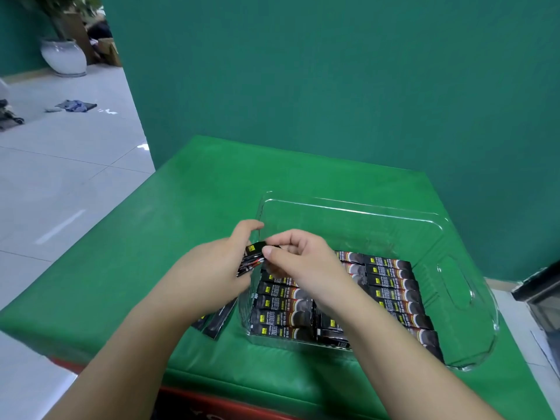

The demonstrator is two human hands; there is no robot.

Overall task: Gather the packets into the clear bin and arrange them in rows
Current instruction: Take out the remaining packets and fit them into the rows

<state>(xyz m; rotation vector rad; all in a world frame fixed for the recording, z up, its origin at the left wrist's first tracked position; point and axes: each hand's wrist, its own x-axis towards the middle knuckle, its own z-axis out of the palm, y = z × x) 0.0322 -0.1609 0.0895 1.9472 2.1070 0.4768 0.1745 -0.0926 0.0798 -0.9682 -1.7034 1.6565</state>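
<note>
A few dark packets [216, 324] lie loose on the green counter [188, 195] near its front edge, just outside the clear bin's [357, 211] left wall. Inside the bin, black stick packets [391, 294] lie flat in side-by-side rows filling its front half; each carries a small yellow label and pale lettering too blurred to read. Above the bin's left rim, the left hand [212, 268] clenches a small bundle of packets [253, 258], and the right hand [298, 262] pinches the top of that same bundle between thumb and fingers. The bin's far half is bare, with a handle cut-out in its right wall. Behind stands a green backdrop; at far left, pale floor tiles and a white pot [63, 57].
</note>
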